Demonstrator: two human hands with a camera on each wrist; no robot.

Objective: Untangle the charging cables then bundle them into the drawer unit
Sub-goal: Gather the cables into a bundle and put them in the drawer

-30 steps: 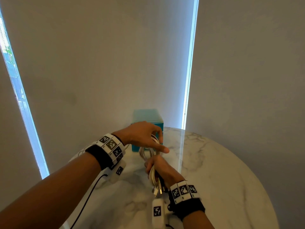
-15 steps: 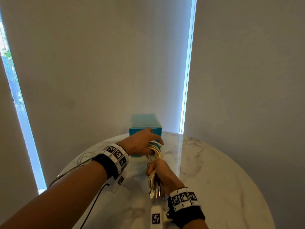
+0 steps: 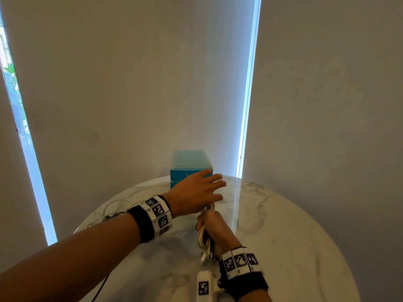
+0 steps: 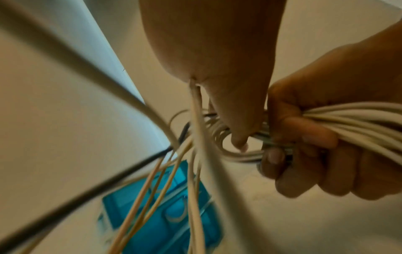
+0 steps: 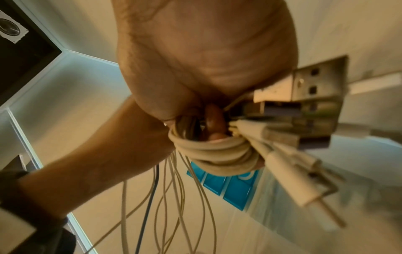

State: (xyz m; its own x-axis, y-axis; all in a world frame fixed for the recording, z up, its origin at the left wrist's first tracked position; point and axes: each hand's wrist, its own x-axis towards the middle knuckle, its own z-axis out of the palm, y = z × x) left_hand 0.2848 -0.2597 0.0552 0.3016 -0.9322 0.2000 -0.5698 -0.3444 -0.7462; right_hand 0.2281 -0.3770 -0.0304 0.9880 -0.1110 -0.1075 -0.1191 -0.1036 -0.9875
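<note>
A bundle of white charging cables [image 3: 201, 238] stands above the marble table, and my right hand [image 3: 216, 227] grips it in a fist. Their USB plugs [image 5: 304, 103] stick out below the fist, past a wound coil [image 5: 217, 153]. My left hand [image 3: 196, 190] hovers over the top of the bundle with its fingers stretched toward the right. Loose strands [image 4: 193, 120] come out pinched between its thumb and the side of the hand. The blue drawer unit [image 3: 190, 164] sits just behind both hands, its drawers [image 4: 165, 214] pushed in.
The round marble table [image 3: 283, 225] ends close behind the drawer unit, against pale blinds. More loose cable [image 3: 115, 208] lies at the table's left edge. Bare marble stretches to the right of my hands.
My left hand has swung from gripping the top loops to spreading its fingers rightward over the bundle. The right fist has kept its grip and barely shifted.
</note>
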